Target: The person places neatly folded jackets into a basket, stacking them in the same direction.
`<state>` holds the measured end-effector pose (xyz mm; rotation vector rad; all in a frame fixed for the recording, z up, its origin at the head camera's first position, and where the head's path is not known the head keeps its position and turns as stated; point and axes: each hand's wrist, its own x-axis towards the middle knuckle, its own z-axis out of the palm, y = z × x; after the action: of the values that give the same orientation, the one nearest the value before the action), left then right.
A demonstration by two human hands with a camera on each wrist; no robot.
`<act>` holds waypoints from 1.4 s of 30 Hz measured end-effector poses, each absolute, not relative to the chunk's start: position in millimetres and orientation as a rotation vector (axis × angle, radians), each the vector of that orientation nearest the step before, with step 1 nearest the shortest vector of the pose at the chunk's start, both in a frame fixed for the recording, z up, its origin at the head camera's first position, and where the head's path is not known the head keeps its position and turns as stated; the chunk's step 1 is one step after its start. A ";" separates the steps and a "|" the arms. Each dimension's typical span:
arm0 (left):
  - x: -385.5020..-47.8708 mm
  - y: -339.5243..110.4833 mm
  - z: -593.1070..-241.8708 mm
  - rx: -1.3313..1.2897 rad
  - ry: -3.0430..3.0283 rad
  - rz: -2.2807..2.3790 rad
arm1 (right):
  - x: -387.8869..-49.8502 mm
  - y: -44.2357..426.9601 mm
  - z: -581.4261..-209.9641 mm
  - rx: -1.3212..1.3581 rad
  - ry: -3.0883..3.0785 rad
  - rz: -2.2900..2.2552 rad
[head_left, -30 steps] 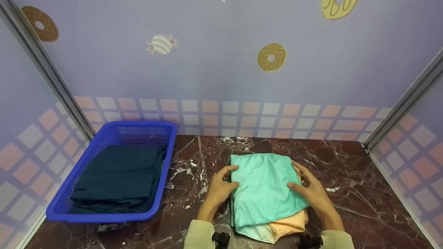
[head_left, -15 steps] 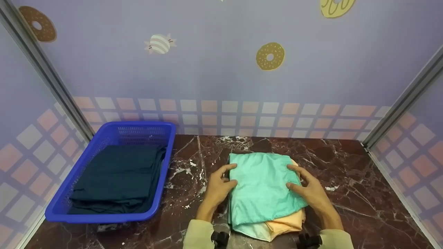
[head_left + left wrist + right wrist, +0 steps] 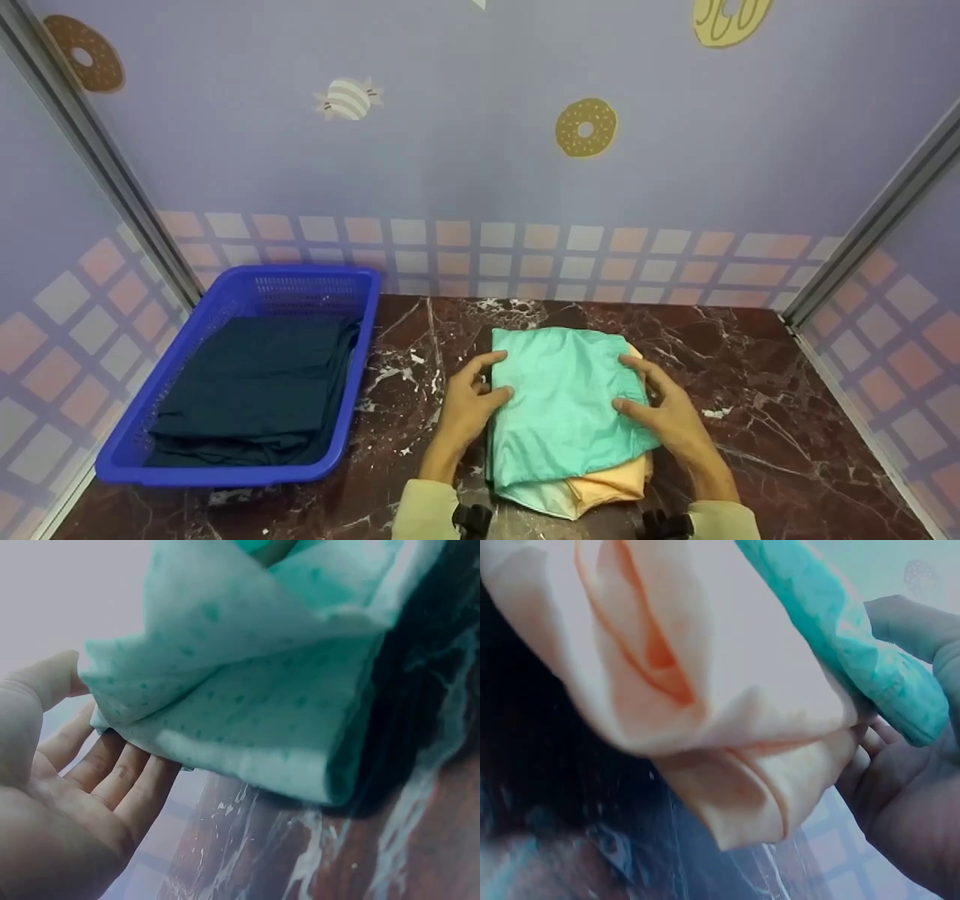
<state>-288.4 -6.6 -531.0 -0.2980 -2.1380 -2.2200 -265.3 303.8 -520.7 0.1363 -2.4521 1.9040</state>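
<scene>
A folded turquoise cloth (image 3: 562,405) lies over peach fabric (image 3: 611,484) in one bundle, in front of me on the marble top. At its left edge my left hand (image 3: 465,405) holds it. In the left wrist view the thumb lies over a pale, spotted fold (image 3: 240,690) and the other fingers are under it. My right hand (image 3: 671,412) grips the opposite edge, thumb on top. In the right wrist view its other fingers are partly hidden behind the peach layers (image 3: 727,705). A dark strip shows along the bundle's left side; I cannot tell whether it is shadow or cloth.
A blue plastic basket (image 3: 352,375) stands at the left, with folded dark navy cloth (image 3: 247,390) in it. Behind the dark red marble surface (image 3: 420,450) rises a patterned wall (image 3: 465,150). Side panels close in the left and right.
The bundle has shifted slightly left together with both hands. My right index finger has come from behind the bundle's edge onto its top. The basket stays put.
</scene>
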 end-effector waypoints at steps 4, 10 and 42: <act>-289.9 -10.9 -529.6 -0.332 -2.118 -2.224 | -265.6 297.1 -516.6 0.131 -2.456 1.873; -289.0 -28.1 -525.3 -0.331 -2.156 -2.242 | -270.7 285.2 -505.7 0.190 -2.494 1.786; -282.5 -136.8 -440.6 -0.364 -2.347 -1.827 | -304.6 206.7 -454.0 0.607 -2.374 1.995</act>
<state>-282.5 -136.8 -440.6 -0.3641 -2.3472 -1.8270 -304.6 206.7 -454.0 0.6066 -2.3741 1.9951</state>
